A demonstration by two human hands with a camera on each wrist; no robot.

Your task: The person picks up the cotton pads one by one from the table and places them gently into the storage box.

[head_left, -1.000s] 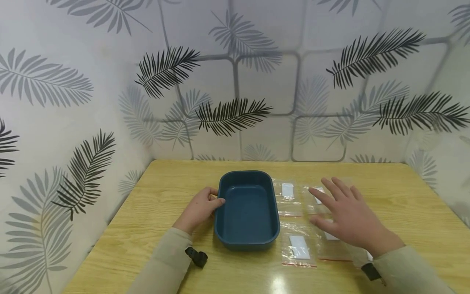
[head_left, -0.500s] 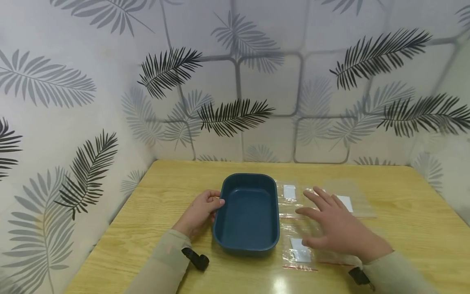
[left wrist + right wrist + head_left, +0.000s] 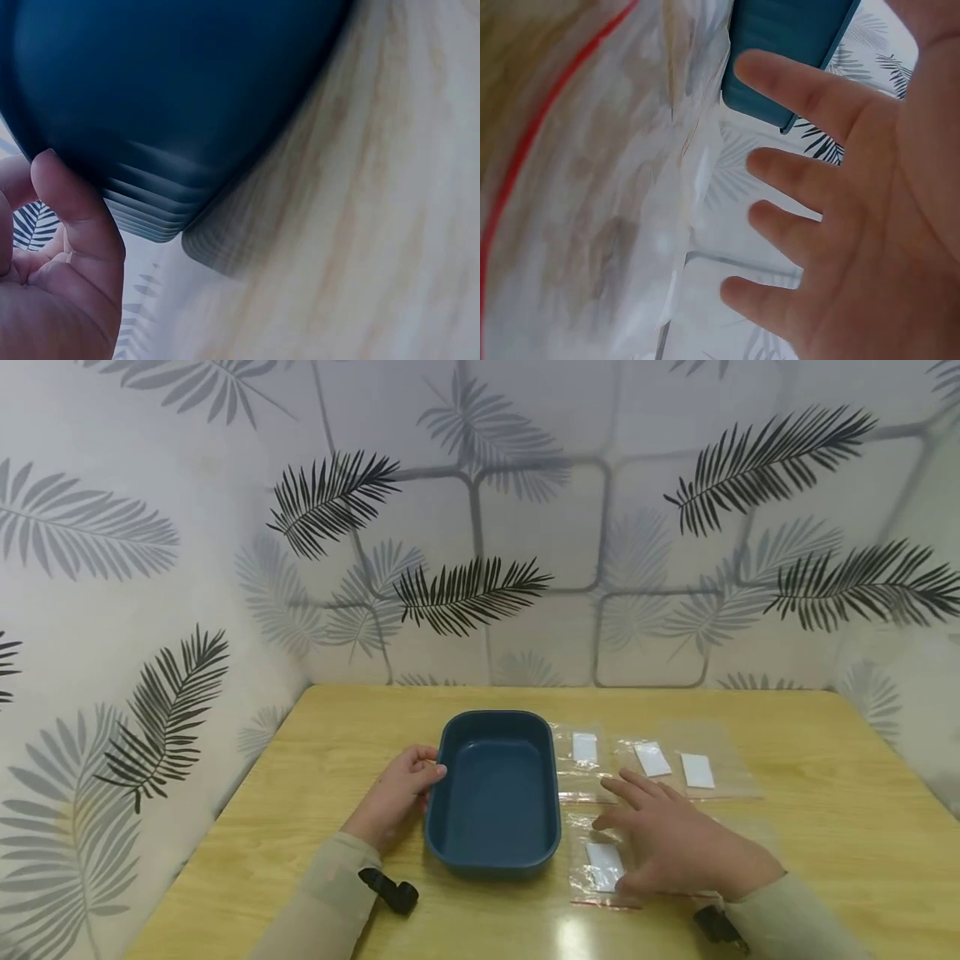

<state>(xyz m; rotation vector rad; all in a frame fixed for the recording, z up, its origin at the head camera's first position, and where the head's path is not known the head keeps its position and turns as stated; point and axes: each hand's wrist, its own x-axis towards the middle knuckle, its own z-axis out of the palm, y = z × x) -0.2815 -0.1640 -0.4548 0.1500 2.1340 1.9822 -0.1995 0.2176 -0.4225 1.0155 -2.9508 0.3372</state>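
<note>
A dark blue rectangular tub (image 3: 491,793) with rounded corners stands on the table with nothing inside. At its left rim my left hand (image 3: 393,793) holds on, the thumb (image 3: 71,187) against the tub wall in the left wrist view. My right hand (image 3: 675,835) hovers over the clear zip bags on the right, fingers spread and gripping nothing. Below its thumb lies the near-left zip bag (image 3: 581,881), with a white rectangular piece (image 3: 604,866) inside. In the right wrist view, a bag's red seal line (image 3: 536,127) runs beside the palm.
Behind the right hand, a row of clear bags holds white pieces, at the left (image 3: 584,748), middle (image 3: 652,759) and right (image 3: 697,771). Another bag lies partly hidden beneath the hand. The wooden table (image 3: 360,718) meets a leaf-patterned wall (image 3: 540,635).
My right hand has moved left and nearer to me, from above the far bags to above the near ones, uncovering white pieces in the back row. The left hand stays at the tub.
</note>
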